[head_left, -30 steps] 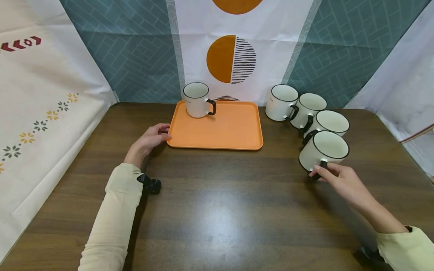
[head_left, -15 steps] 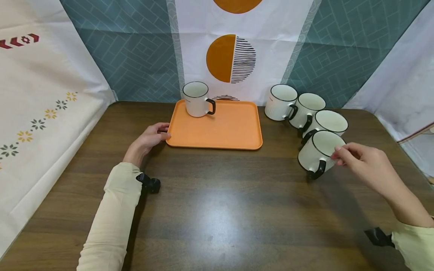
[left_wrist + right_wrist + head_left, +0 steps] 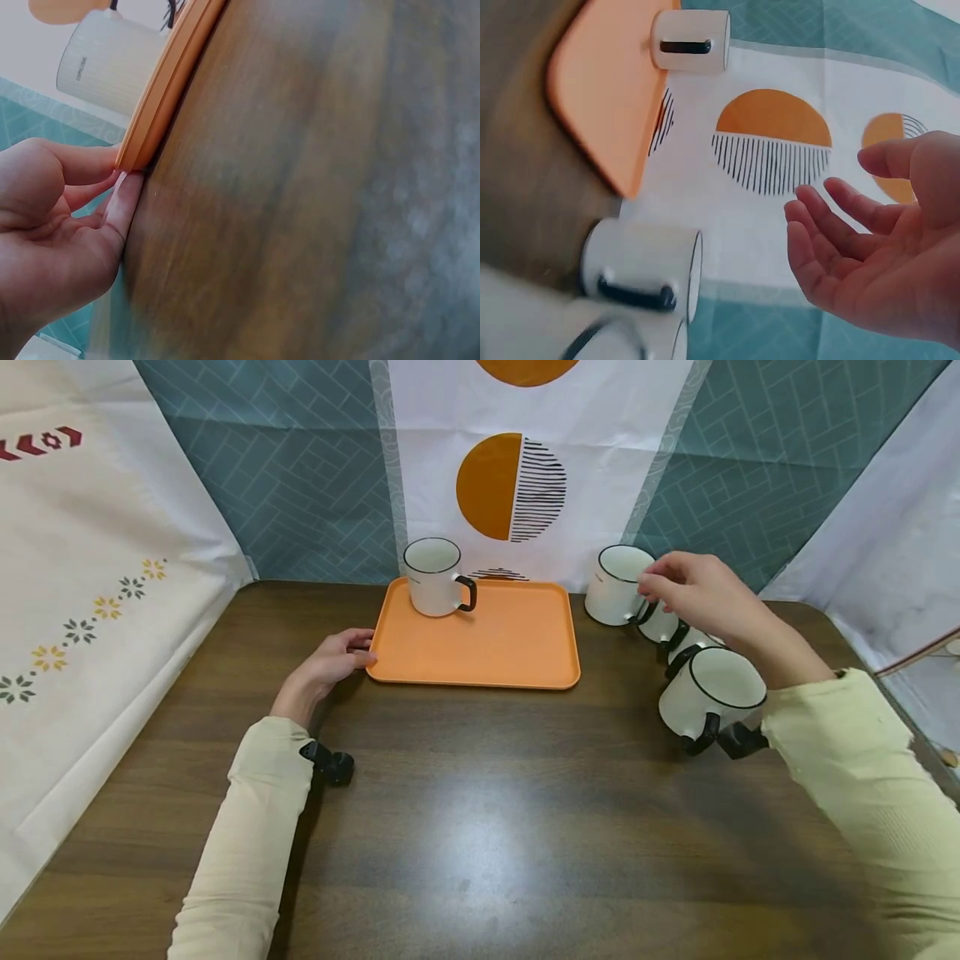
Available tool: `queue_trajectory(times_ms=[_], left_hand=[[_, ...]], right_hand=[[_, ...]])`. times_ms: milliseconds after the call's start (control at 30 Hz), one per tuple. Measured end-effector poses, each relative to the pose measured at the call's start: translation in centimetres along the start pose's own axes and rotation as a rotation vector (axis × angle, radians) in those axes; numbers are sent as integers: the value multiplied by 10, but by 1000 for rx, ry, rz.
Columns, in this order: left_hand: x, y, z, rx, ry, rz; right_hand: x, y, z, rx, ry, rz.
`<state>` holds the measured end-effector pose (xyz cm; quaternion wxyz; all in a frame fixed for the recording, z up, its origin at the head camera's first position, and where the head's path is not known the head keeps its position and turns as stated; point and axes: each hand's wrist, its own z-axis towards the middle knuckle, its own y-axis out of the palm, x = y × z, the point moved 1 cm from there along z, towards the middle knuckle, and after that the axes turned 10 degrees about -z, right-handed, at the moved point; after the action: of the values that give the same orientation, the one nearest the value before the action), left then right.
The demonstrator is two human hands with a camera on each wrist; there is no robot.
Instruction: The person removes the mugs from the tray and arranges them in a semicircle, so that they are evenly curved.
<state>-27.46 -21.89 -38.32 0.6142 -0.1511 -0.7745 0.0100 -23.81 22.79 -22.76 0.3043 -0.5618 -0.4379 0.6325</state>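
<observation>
My left hand [image 3: 324,668] pinches the left edge of an orange tray [image 3: 487,652]; in the left wrist view its thumb and fingertips meet the rim. A white mug [image 3: 432,581] with a black rim and black handle stands upright on the tray's back left part. My right hand [image 3: 705,597], holding nothing, hovers over a row of similar mugs at the right. Its fingers are loosely bent and apart in the right wrist view. Nearest to it are the back mug [image 3: 617,589] and a mug [image 3: 660,625] half hidden beneath it. The front mug [image 3: 705,693] stands by my right sleeve.
A further mug [image 3: 688,643] is mostly hidden by my right hand and the front mug. All stand on a brown wooden table [image 3: 465,818]. Behind it hangs a teal and white cloth [image 3: 420,468]; pale cloths [image 3: 97,693] hang at the sides.
My right hand let go of the front mug's handle, drew back to the right, then rose and moved forward over the back mugs. The left hand stays at the tray.
</observation>
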Motion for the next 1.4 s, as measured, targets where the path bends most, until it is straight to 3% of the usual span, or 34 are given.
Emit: queue_trajectory(times_ms=[233,433,667,933,1167,1400], left_hand=[[2,-1,0,5,0,6],[2,0,-1,-4,0,-1],[1,-1,-2,3,2,-8],[3,0,-3,6,-7,-15],[5,1,-3,9,-14,-16],[2,1,-2,8,-7,-26]], right_hand=[[-36,14,56,-79,27,118],[-51,52,95,-123,76,317],[-74,100,122,-105,61,493],[-94,148,136,-58,69,629],[-101,163,138,2,77,690],[-95,170,135,-89,49,626]])
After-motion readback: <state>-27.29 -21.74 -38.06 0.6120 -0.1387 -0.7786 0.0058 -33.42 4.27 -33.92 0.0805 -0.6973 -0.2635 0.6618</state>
